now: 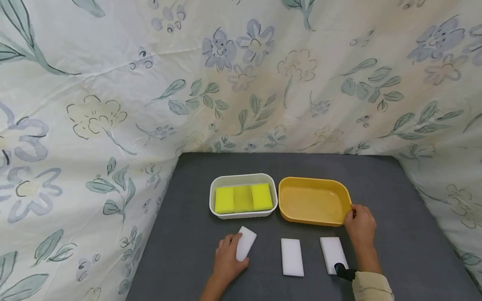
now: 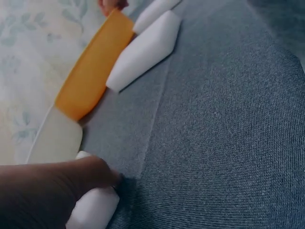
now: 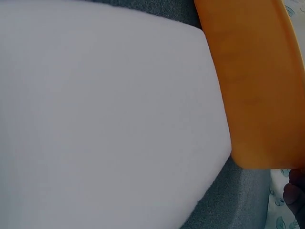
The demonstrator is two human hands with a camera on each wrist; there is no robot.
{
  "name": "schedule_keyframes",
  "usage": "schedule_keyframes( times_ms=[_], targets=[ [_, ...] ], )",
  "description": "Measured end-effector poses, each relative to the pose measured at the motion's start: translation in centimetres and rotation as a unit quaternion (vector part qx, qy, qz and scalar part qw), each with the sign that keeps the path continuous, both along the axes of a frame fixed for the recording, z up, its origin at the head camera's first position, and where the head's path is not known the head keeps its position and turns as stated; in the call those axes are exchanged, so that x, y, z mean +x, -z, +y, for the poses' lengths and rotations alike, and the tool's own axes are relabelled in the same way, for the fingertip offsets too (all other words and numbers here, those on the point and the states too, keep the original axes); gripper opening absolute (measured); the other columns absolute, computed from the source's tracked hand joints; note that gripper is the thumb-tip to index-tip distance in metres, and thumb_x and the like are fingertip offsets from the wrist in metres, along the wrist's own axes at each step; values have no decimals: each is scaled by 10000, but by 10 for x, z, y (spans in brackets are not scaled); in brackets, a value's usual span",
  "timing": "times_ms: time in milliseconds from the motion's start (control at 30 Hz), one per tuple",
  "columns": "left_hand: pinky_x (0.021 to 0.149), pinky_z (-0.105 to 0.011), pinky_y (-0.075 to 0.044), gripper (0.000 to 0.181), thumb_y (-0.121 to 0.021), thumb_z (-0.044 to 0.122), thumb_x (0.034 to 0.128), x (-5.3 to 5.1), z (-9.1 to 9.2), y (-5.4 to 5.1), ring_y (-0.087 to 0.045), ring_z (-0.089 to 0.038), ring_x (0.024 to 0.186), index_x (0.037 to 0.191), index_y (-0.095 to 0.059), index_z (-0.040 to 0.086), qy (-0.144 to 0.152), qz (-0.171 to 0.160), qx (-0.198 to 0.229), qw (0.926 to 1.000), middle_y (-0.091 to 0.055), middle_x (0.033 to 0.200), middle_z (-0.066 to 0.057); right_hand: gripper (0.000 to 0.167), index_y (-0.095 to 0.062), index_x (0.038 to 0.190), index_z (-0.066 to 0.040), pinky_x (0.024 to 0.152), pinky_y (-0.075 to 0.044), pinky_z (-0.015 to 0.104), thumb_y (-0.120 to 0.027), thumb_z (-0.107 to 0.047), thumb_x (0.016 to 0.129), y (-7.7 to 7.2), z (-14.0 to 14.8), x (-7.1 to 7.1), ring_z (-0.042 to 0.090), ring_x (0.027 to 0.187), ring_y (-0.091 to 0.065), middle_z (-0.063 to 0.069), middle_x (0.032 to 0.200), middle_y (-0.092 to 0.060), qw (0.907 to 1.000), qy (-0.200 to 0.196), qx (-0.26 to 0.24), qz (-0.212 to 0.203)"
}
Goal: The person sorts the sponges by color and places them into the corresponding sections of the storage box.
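My left hand [image 1: 227, 258] grips a white sponge block [image 1: 246, 243] between thumb and fingers, low over the dark cloth; the left wrist view shows the thumb [image 2: 93, 171] across it. At the right, my right hand [image 1: 360, 225] pinches the rim of a yellow-orange plastic tray [image 1: 314, 200] near its front right corner. That tray holds nothing. Two more white blocks lie in front of it, one in the middle [image 1: 292, 257] and one at the right [image 1: 333, 253], partly hidden by the wrist strap. The right block [image 3: 105, 114] fills most of the right wrist view.
A white tray [image 1: 241, 179] stands left of the yellow-orange one, with three yellow sponges [image 1: 243, 199] side by side in it. Dark grey cloth [image 1: 180, 251] covers the table. Flowered fabric [image 1: 241, 83] hangs behind and at both sides.
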State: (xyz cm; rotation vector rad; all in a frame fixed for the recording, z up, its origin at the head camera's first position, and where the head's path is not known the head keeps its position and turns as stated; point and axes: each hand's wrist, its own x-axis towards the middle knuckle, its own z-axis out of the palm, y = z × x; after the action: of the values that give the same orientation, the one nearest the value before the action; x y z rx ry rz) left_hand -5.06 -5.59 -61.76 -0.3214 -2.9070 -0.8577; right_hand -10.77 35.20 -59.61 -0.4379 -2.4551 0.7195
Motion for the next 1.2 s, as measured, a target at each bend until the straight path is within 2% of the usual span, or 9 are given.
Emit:
schedule_keyframes(
  times_ms=[200, 300, 467, 567, 667, 800, 1033, 1100, 1200],
  targets=[
    [690, -399, -464, 622, -861, 248, 692, 2, 6, -6, -545, -248, 931, 1267, -659, 123, 25, 78, 102, 9999, -589, 1135, -89, 203, -626, 1086, 170, 822, -454, 622, -586, 42, 934, 0, -1, 1, 473, 865, -568, 314, 974, -587, 10000, -14, -14, -2],
    [676, -359, -469, 550, -822, 284, 722, -1, 14, -13, -547, -236, 961, 1242, -687, 168, 138, -2, 260, 9996, -560, 1188, -92, 211, -624, 1097, 169, 836, -457, 617, -575, 34, 942, 0, -2, 0, 472, 879, -570, 314, 986, -587, 10000, 7, 8, -89],
    [709, -324, -479, 526, -786, 355, 779, -11, 36, -34, -550, -236, 1060, 1275, -687, 213, 605, -22, 254, 9978, -524, 1335, -91, 215, -622, 1105, 167, 840, -461, 613, -570, 34, 944, 0, -3, -1, 472, 884, -571, 312, 993, -586, 9999, -7, 21, -118],
    [769, -324, -495, 536, -763, 382, 820, -20, 52, -46, -534, -215, 1118, 1319, -668, 211, 1025, 200, 167, 9944, -506, 1395, -73, 213, -623, 1105, 167, 841, -463, 614, -573, 37, 945, 0, -2, 0, 473, 887, -572, 313, 999, -586, 9999, -34, 14, -103],
    [830, -329, -501, 543, -741, 395, 850, -34, 69, -57, -522, -212, 1166, 1350, -652, 203, 1441, 554, -10, 9880, -492, 1434, -76, 216, -623, 1110, 168, 851, -460, 616, -569, 35, 948, 1, -1, 1, 477, 903, -571, 316, 1016, -588, 9999, -9, 4, -155],
    [805, -287, -495, 492, -713, 412, 878, -55, 93, -71, -532, -200, 1135, 1328, -652, 220, 1672, 789, -370, 9821, -513, 1409, -66, 218, -623, 1106, 174, 854, -455, 619, -564, 34, 949, 0, -1, 2, 480, 907, -565, 321, 1025, -588, 9998, 43, 13, -169],
    [693, -237, -455, 265, -692, 429, 907, -79, 128, -83, -539, -139, 913, 1133, -671, 294, 1505, 249, -891, 9843, -541, 1235, -20, 226, -609, 1119, 180, 866, -455, 624, -571, 30, 954, -2, -3, 3, 482, 906, -560, 323, 1025, -575, 9996, 101, 48, -263],
    [696, -245, -466, 262, -687, 466, 912, -82, 134, -84, -542, -143, 906, 1113, -696, 297, 1569, 171, -1303, 9788, -551, 1238, -13, 229, -606, 1124, 179, 865, -458, 622, -572, 30, 954, -3, -4, 3, 483, 908, -560, 324, 1026, -574, 9995, 102, 63, -282],
    [741, -242, -479, 363, -714, 547, 879, -85, 138, -86, -549, -153, 954, 1133, -716, 288, 1792, 109, -1899, 9653, -569, 1270, 12, 222, -605, 1113, 179, 864, -454, 630, -577, 34, 947, -4, -6, 1, 491, 914, -563, 329, 1028, -576, 9996, 83, 106, -259]
  ],
)
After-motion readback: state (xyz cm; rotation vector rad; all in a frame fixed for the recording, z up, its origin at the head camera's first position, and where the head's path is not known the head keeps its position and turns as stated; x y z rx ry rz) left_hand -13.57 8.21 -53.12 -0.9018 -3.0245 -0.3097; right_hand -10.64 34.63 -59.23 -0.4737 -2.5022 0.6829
